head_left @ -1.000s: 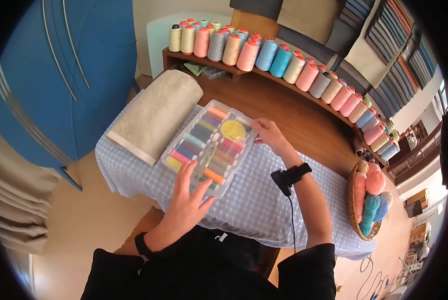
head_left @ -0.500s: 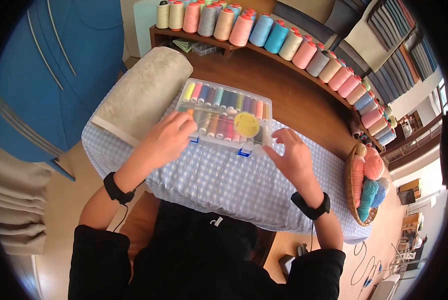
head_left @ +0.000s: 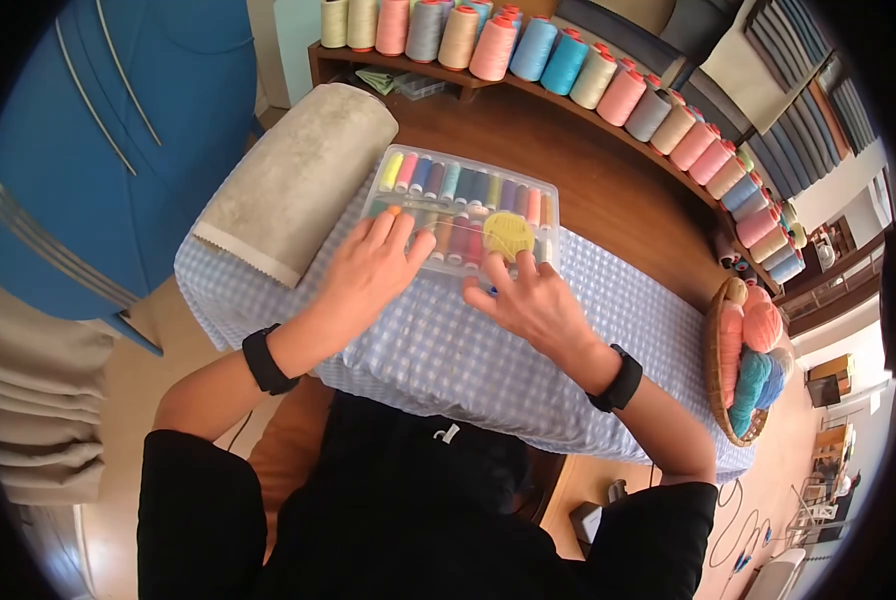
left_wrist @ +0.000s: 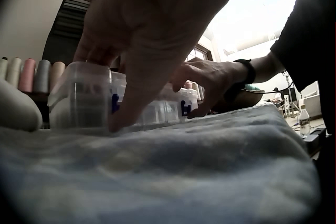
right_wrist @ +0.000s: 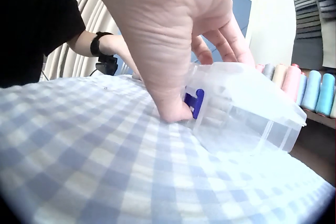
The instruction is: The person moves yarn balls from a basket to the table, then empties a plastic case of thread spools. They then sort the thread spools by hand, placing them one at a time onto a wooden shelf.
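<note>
A clear plastic thread box (head_left: pixel 556 205) lies on the checked cloth, its lid down. Rows of coloured thread spools (head_left: pixel 451 182), a yellow disc (head_left: pixel 509 236) and a slender metal tool show through it. My left hand (head_left: pixel 368 270) spreads its fingers over the front left of the lid; its thumb comes down the front wall beside a blue latch (left_wrist: pixel 115 103). At the front right, my right hand (head_left: pixel 540 305) has its fingers on the lid edge and its thumb tip against the other blue latch (right_wrist: pixel 198 103).
A roll of beige fabric (head_left: pixel 303 180) lies left of the box. Behind stands a curved wooden shelf (head_left: pixel 568 97) with many large thread cones (head_left: pixel 535 50). A wicker basket (head_left: pixel 715 370) of yarn sits at the table's right end. A blue board (head_left: pixel 118 200) stands at the left.
The box has turned so its latched side faces me. The left hand shifted and then settled on its front left; the right hand moved from the far right corner to the front latch.
</note>
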Available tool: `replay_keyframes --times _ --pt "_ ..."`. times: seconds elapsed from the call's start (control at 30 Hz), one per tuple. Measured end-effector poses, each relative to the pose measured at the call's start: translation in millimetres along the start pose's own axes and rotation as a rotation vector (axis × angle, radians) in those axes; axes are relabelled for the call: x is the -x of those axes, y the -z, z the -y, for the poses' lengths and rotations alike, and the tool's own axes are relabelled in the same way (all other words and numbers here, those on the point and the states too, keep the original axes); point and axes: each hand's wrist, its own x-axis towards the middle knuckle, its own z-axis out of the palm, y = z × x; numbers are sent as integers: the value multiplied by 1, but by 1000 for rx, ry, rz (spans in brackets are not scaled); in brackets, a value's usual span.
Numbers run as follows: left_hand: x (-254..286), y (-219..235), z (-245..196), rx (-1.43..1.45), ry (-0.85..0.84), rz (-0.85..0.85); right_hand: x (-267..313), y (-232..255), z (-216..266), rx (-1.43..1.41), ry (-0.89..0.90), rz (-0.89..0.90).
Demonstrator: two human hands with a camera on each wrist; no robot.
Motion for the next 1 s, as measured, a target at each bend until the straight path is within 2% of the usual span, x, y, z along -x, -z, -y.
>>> replay_keyframes --times 0.13,0.3,0.4,0.6,0.73,0.83,0.9,0.93,1.0 --pt "1 -4 -2 -5 23 -32 0 2 4 -33 -35 -13" --pt "-5 -1 -8 -39 45 19 2 8 -3 -99 85 93" --pt "-7 -8 -13 -98 56 8 3 14 0 -105 73 161" --pt "-5 -8 -17 -142 53 -16 0 8 10 0 16 139" --pt "-2 -8 -15 -123 39 -33 5 11 3 -126 -2 113" --pt "-3 -7 -16 -177 32 12 6 16 -8 -263 -67 101" --pt "-3 -4 -18 -198 33 -1 6 12 -12 -311 -281 131" --pt "-3 -3 -19 -217 32 -3 6 11 -16 -311 -283 130" --pt "-3 -7 -18 -187 34 20 3 11 -27 -577 -345 210"
